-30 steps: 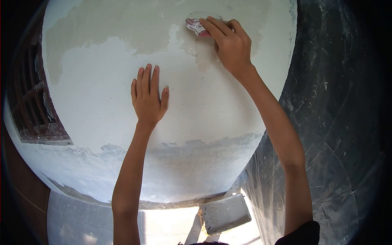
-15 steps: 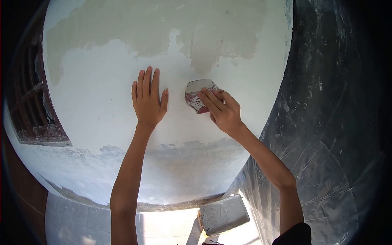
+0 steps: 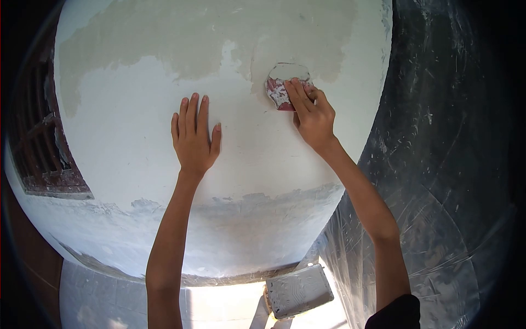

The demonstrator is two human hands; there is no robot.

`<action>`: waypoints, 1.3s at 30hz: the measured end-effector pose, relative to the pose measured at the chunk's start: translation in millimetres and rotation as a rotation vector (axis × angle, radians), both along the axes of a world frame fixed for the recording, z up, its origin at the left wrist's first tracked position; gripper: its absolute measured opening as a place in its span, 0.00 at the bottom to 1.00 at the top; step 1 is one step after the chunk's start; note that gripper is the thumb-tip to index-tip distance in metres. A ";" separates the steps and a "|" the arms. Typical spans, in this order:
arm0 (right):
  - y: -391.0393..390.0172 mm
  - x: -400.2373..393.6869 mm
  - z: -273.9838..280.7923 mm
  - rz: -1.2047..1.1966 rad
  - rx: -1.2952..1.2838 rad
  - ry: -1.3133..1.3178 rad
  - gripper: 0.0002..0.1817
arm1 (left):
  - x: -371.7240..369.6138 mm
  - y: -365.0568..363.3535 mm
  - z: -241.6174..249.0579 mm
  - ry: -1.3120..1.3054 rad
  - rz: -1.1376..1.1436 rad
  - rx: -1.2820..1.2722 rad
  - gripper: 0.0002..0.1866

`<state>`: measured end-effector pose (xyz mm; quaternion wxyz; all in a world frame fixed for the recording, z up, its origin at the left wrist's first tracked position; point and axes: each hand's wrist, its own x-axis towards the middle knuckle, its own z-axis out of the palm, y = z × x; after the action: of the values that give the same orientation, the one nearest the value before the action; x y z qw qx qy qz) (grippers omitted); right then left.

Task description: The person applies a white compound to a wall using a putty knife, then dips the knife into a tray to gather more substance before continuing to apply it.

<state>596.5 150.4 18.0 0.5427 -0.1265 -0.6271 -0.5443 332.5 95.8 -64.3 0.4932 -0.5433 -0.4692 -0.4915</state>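
Observation:
The white wall (image 3: 137,109) in front of me carries beige-grey filler over its upper part. My left hand (image 3: 193,140) lies flat against it, fingers stretched upward, holding nothing. To its right, my right hand (image 3: 315,115) grips a putty spreader (image 3: 282,93), a flat piece with a pale top and a reddish lower part smeared with white. The spreader rests against the wall at the lower edge of the filler. My right thumb is mostly hidden behind the hand.
A paint tray (image 3: 301,290) smeared with grey-white stuff stands below, near the wall's foot. Dark plastic sheeting (image 3: 427,192) hangs along the right side. A dark reddish window grille (image 3: 46,137) is at the left. Grey covering (image 3: 104,296) lies on the floor.
My right hand has slid the putty spreader up and to the right along the wall, up to the filler. My left hand stays flat in nearly the same place.

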 end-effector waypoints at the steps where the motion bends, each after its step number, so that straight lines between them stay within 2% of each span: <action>1: -3.6 2.6 -9.7 -0.007 -0.035 -0.021 0.30 | 0.1 0.6 0.3 -0.002 0.000 0.001 0.31; 6: -29.8 23.7 -59.1 -0.001 -0.227 -0.152 0.30 | 0.0 0.2 0.1 0.006 -0.019 0.012 0.31; 7: -40.0 25.9 -50.4 -0.002 -0.219 -0.149 0.30 | 0.9 0.2 0.0 0.009 -0.020 0.019 0.31; 9: -60.6 29.5 -29.5 0.088 -0.420 -0.168 0.32 | 0.4 0.1 -0.4 0.003 0.005 0.000 0.31; 10: -59.1 25.5 -10.7 0.128 -0.293 -0.136 0.32 | 0.5 0.1 0.2 0.008 0.006 0.010 0.31; 13: -49.3 13.3 52.3 0.117 -0.135 0.010 0.31 | -0.5 0.2 -0.8 0.007 0.010 -0.011 0.31; 15: -26.2 3.7 74.2 0.090 -0.084 0.011 0.28 | 0.4 0.3 -0.2 -0.008 0.002 0.025 0.30; 21: 0.7 -1.4 16.1 0.032 -0.033 0.005 0.26 | -0.6 -0.4 -1.0 0.018 0.002 0.005 0.32; 27: -20.3 13.8 -52.6 0.011 -0.185 -0.134 0.26 | 1.1 -1.6 0.3 0.009 -0.004 0.000 0.32; 29: -31.7 20.3 -59.5 0.039 -0.212 -0.138 0.27 | 2.4 -0.9 -0.2 0.005 -0.009 0.000 0.32; 31: -52.4 21.6 -44.3 0.173 -0.402 -0.119 0.26 | -0.5 -0.7 -0.6 0.012 -0.005 0.009 0.32; 34: -55.5 3.3 11.0 0.224 -0.172 -0.080 0.26 | -0.4 1.0 -1.9 0.006 0.001 0.003 0.32; 39: -33.1 -35.5 94.6 0.191 0.024 -0.113 0.20 | -1.7 -0.9 -1.3 0.008 -0.016 -0.016 0.32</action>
<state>561.0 117.4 112.6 0.5574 -0.0290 -0.6591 -0.5040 330.8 94.9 -65.6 0.4867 -0.5529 -0.4669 -0.4893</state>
